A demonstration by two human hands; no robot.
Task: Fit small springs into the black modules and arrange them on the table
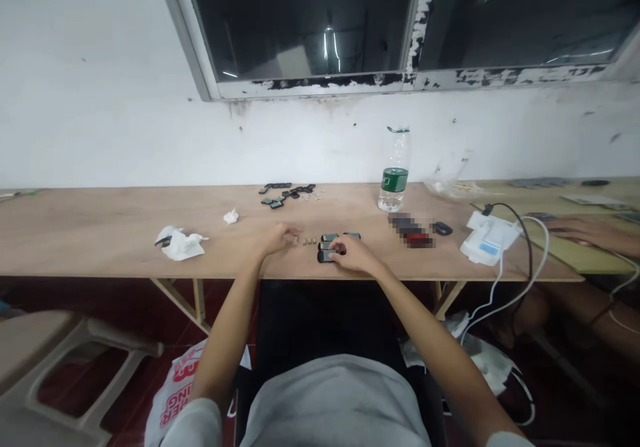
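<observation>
My right hand has its thumb and fingers on a small dark rectangular piece with a grey-green face, near the table's front edge. Just behind it lies a similar piece, and another shows partly beyond my knuckles. To the left, my left hand hovers by a short row of tiny brass-coloured parts. Its fingers look slightly curled and apart, a little blurred, with nothing plainly held between them.
Several dark pieces and small white bits lie at the back. Crumpled tissues are on the left. A water bottle, a black oval object and a white power strip with cables stand rightward. Another person's arm rests far right.
</observation>
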